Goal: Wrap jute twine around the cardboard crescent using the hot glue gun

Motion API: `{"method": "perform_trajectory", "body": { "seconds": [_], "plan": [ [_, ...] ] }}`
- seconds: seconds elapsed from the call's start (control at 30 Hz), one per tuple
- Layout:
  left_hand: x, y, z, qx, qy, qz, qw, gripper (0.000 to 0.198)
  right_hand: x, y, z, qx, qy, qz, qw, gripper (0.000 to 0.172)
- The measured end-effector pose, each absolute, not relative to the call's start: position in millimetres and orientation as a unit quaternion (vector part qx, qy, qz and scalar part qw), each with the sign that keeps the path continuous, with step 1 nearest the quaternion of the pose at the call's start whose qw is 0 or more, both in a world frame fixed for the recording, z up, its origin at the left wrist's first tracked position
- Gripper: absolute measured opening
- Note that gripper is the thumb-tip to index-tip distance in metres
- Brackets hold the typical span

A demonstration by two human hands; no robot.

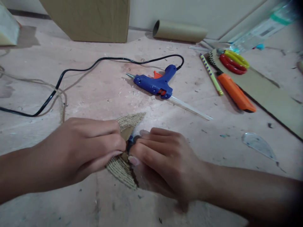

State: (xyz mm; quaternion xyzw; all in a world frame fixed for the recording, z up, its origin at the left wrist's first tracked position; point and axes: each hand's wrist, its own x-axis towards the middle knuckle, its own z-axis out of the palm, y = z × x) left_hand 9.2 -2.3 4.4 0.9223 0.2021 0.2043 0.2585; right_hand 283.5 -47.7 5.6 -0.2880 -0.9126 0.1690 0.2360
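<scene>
My left hand (pixel 85 148) and my right hand (pixel 163 157) meet low in the middle of the view, over a flat piece wrapped in jute twine (pixel 129 121). Both hands have their fingers pressed together on it. Between the fingertips sits a small dark blue object (pixel 130 142), too hidden to name. Bare cardboard shows in the middle of the twine-wrapped piece. A loose strand of twine (pixel 62 107) runs away to the left across the floor.
A blue hot glue gun (pixel 157 84) lies beyond the hands, its black cord (pixel 71 74) looping left. To the right lie a pencil (pixel 211 74), an orange utility knife (pixel 235 93), scissors (pixel 234 62), a cardboard strip (pixel 272 94) and a clear plastic scrap (pixel 258 145). A cardboard tube (pixel 180 31) and box (pixel 94 19) stand behind.
</scene>
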Motion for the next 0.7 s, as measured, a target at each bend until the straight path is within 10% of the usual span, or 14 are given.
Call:
{"method": "perform_trajectory", "body": {
  "seconds": [0.7],
  "plan": [
    [9.1,0.9,7.6,0.909,0.219,0.195,0.296,0.031,286.8,-47.7,8.9,-0.286,-0.909,0.184,0.243,0.02]
  ]
}}
